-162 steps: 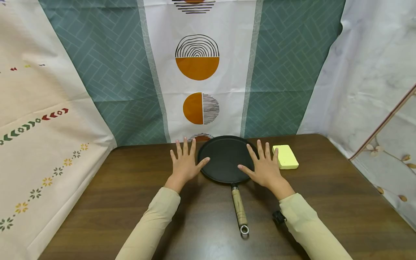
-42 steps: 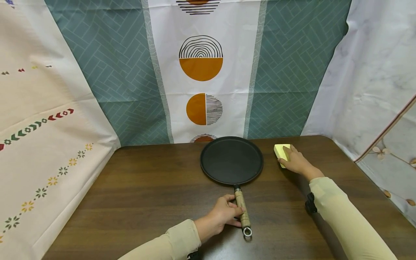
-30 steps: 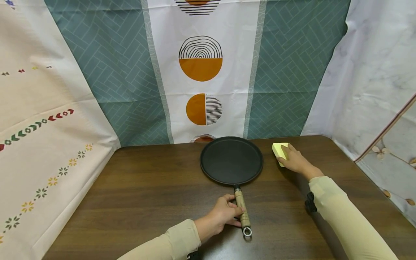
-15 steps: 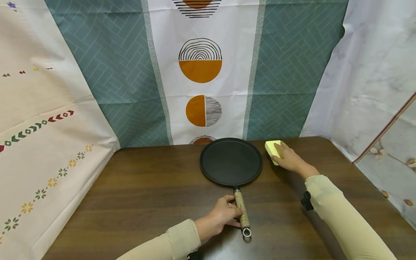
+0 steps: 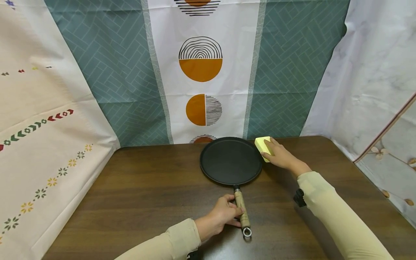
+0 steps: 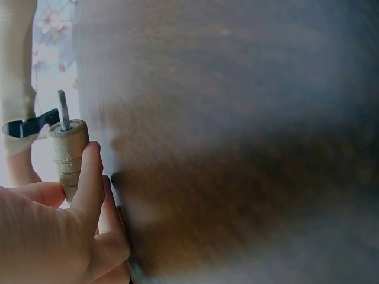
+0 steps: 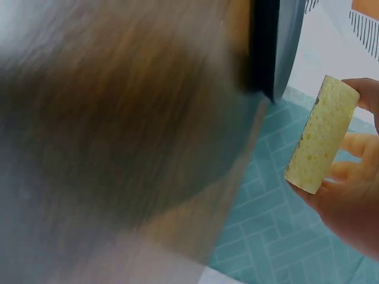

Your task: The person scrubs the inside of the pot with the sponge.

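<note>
Flat black pan (image 5: 230,160) set on dark wood table (image 5: 136,191), approx. centre, far edge close to patterned backdrop curtain (image 5: 199,68); pan interior bare, dark surface showing across whole dish. Wooden handle (image 5: 241,211) pointing toward wearer, metal hanging ring (image 5: 247,232) at near end. Left hand (image 5: 221,216) wrapped round handle, fingers curled under and thumb over top; left wrist view confirms grip, w/ handle end (image 6: 67,155) and ring protruding above thumb. Right hand (image 5: 281,156) holding yellow sponge (image 5: 261,146) lifted off table, pinched between thumb and curled fingers; sponge at pan's far-right rim, just over edge, not inside dish. Right wrist view: sponge (image 7: 321,142) gripped edge-on, porous face visible, pan rim (image 7: 275,50) just beside it, not touching as far as visible. Both wrist views blurred over table area. Both arms in pale beige sleeves; small black strap clip (image 5: 299,198) at right wrist. White marbled sheet (image 5: 373,72) hanging at right, cream patterned cloth (image 5: 42,126) at left.
</note>
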The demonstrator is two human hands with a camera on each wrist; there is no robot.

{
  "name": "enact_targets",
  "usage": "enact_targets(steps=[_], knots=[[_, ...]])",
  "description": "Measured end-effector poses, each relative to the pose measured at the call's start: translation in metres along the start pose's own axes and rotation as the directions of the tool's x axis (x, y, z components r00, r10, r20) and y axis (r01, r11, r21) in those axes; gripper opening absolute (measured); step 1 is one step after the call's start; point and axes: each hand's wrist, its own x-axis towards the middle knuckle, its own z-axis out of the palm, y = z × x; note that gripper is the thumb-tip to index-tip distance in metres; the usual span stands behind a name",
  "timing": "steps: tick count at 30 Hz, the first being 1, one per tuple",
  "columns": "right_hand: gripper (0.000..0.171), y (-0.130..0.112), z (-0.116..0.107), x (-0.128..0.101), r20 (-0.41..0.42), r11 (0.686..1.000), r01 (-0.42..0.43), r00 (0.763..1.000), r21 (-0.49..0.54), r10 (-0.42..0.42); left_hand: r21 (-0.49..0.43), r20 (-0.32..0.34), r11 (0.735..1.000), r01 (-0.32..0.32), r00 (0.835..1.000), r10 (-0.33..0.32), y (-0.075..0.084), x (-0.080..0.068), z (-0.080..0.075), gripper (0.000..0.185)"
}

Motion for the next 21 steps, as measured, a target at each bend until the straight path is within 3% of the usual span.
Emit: enact_targets(steps=[21], knots=[[0.066,-0.038,0.025,0.022,0.050,0.994,0.026,0.998,0.104,-0.031,0.011,-0.011,1.000,-0.006,1.000,0.006,0.002,-0.001,0.002,0.054]])
